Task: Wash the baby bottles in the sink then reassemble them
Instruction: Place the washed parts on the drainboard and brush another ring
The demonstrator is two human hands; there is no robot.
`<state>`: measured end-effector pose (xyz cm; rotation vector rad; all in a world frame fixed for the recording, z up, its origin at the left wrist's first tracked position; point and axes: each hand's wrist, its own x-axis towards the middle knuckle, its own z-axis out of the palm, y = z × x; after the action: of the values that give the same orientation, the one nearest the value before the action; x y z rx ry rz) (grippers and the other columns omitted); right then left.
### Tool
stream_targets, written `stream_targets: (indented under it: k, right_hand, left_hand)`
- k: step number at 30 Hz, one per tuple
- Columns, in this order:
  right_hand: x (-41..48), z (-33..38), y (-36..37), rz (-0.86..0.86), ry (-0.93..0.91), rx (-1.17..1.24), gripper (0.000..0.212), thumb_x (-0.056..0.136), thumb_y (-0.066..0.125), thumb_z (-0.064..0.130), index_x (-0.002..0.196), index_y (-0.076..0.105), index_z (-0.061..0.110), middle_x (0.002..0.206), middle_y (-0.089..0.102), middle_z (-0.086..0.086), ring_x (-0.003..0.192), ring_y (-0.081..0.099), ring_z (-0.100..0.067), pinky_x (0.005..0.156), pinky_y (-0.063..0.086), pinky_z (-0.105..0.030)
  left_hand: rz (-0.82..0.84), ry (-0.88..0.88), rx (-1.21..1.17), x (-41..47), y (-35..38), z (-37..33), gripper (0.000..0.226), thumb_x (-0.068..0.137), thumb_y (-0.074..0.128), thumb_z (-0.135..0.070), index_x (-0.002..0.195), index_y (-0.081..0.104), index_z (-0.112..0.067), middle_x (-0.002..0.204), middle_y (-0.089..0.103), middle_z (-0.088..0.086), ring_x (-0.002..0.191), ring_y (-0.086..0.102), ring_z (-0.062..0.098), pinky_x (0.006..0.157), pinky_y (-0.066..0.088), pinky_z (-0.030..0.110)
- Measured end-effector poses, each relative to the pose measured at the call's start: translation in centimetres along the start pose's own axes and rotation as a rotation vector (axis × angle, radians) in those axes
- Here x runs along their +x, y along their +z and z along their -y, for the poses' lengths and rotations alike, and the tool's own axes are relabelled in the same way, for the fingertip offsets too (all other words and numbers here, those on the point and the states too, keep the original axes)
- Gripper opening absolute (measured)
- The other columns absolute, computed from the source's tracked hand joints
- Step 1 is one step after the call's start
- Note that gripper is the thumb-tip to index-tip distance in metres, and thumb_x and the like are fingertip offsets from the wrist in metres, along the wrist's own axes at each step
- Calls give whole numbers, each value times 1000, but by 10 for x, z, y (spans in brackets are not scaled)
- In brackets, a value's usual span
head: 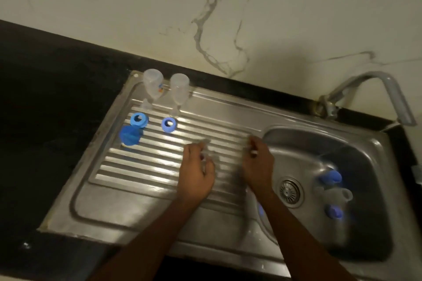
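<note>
Both hands hover over the ribbed drainboard [141, 166] of a steel sink, just left of the basin [296, 143]. The left hand [196, 171] has its fingers curled round a clear piece [205, 155], blurred, so what it is I cannot tell. The right hand [258, 166] is near it but apart, at the basin's edge, fingers curled inward with a small pale spot at the fingertips; whether it grips anything there I cannot tell.

At the back of the drainboard the left clear bottle [152, 84] and the right clear bottle [179, 89] stand side by side, seemingly neck down. In front of them lie the larger blue ring [139, 119] and the smaller blue ring [169, 124], well apart from each other; the blue cap [129, 136] sits just in front of the larger ring, near the drainboard's left edge.

In the basin, right of the drain [291, 193], lie a blue part [331, 177], a clear part [342, 194] and a second blue part [334, 211], all smeared by blur. The tap [376, 84] arches over the basin's far right corner. A dark counter [45, 98] surrounds the sink; behind it is a pale veined wall [114, 7].
</note>
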<state>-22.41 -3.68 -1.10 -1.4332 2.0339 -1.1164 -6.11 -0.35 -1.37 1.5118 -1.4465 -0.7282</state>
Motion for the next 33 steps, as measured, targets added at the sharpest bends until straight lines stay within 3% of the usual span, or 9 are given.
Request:
stream_targets:
  k: [3, 6, 8, 13, 17, 19, 22, 27, 33]
  right_hand:
    - [-7, -75, -67, -93, 337, -144, 29, 90, 55, -1, 118, 62, 4, 116, 66, -16, 108, 61, -33, 89, 41, -28]
    - [-16, -131, -70, 421, 619, -362, 43, 89, 66, 28, 121, 58, 0, 122, 64, -20, 113, 61, -36, 93, 46, -35]
    - [-25, -152, -65, 662, 621, -399, 66, 82, 71, 52, 116, 57, -2, 116, 65, -19, 109, 64, -34, 84, 50, -33]
    - [-41, -180, -60, 791, 373, -374, 46, 95, 59, 40, 118, 55, 1, 124, 62, -18, 114, 60, -32, 89, 46, -31]
    - [-17, -195, -94, 725, 408, -130, 33, 90, 63, 33, 111, 54, 9, 112, 64, -11, 106, 63, -29, 78, 46, -25]
    - [12, -200, -121, 484, 514, 148, 17, 91, 63, 23, 98, 51, 12, 95, 58, -3, 88, 62, -23, 63, 47, -20]
    - [64, -216, -156, 192, 442, 152, 33, 85, 69, 15, 111, 48, 15, 95, 58, 5, 87, 63, -20, 68, 50, -29]
    - [100, -223, -186, 295, 116, 161, 36, 90, 66, 10, 117, 47, 24, 103, 59, 9, 87, 57, 1, 67, 40, -4]
    - [104, -220, -189, 281, 125, 137, 39, 91, 66, 16, 127, 53, 23, 121, 61, 6, 111, 59, -11, 87, 46, -20]
  left_hand:
    - [134, 98, 9, -22, 36, -24, 29, 87, 51, -13, 114, 61, -12, 104, 51, -6, 83, 55, 10, 76, 47, 23]
    - [189, 120, 56, -40, 70, -43, 26, 85, 52, -8, 108, 64, -11, 105, 56, -2, 88, 59, 17, 81, 47, 24]
    - [187, 122, 95, -53, 90, -55, 26, 86, 52, -7, 109, 64, -11, 107, 58, 1, 89, 60, 18, 81, 48, 24]
    - [139, 47, 177, -92, 138, -78, 27, 86, 54, -9, 110, 66, -13, 104, 59, -1, 89, 62, 17, 77, 54, 33]
    - [183, 35, 178, -120, 175, -111, 27, 88, 55, -8, 111, 66, -17, 106, 59, -8, 88, 61, 4, 76, 51, 21]
    - [188, 4, 156, -129, 191, -128, 28, 89, 59, -1, 110, 67, -18, 106, 58, -12, 82, 62, 5, 68, 48, 15]
    - [207, -37, 165, -135, 209, -141, 31, 90, 61, 2, 112, 67, -19, 109, 58, -13, 84, 63, 7, 66, 46, 12]
    - [245, -28, 188, -123, 236, -148, 30, 88, 60, -3, 114, 66, -18, 111, 58, -8, 95, 60, 5, 70, 53, 25]
    - [219, 0, 218, -86, 255, -158, 30, 89, 63, -6, 117, 64, -16, 118, 56, -4, 98, 58, 4, 80, 55, 28]
